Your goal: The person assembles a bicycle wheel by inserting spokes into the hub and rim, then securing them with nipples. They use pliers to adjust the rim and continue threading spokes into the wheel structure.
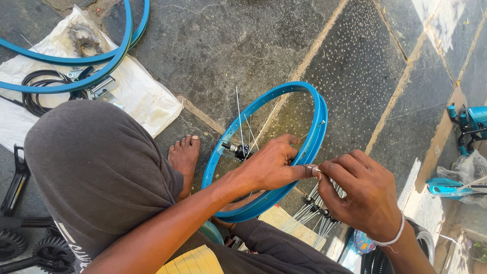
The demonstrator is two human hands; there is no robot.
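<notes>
The person sits low over a stone-slab floor (243,45) with a blue bicycle wheel rim (317,127) standing on edge between the knees, a bare foot (184,158) planted just beside its left side. The left hand (269,165) reaches through the open ring and wraps over the near edge of the rim, fingers curled around it, thumb and forefinger stretched toward the right and pressed together on something small at the rim's wall; what sits in that pinch is too small to make out. The right hand (362,195) meets it there, its fingertips also pinched close, touching the left hand's fingertips, while the rest of its fingers are closed on a bundle of thin silver spokes (314,210) that fans out below the palm. A white band (396,236) circles the right wrist. Inside the ring a dark hub (239,150) hangs on a few spokes already threaded, which rise loosely toward the far edge of the rim. Off to the upper left, well apart, a white sack cloth (147,96) lies on the floor carrying another blue rim (109,63), coiled black cable (35,94) and a rusty sprocket (85,40). At the right edge stand blue bicycle frame parts (474,122), and small black wheels (50,248) sit at the lower left.
</notes>
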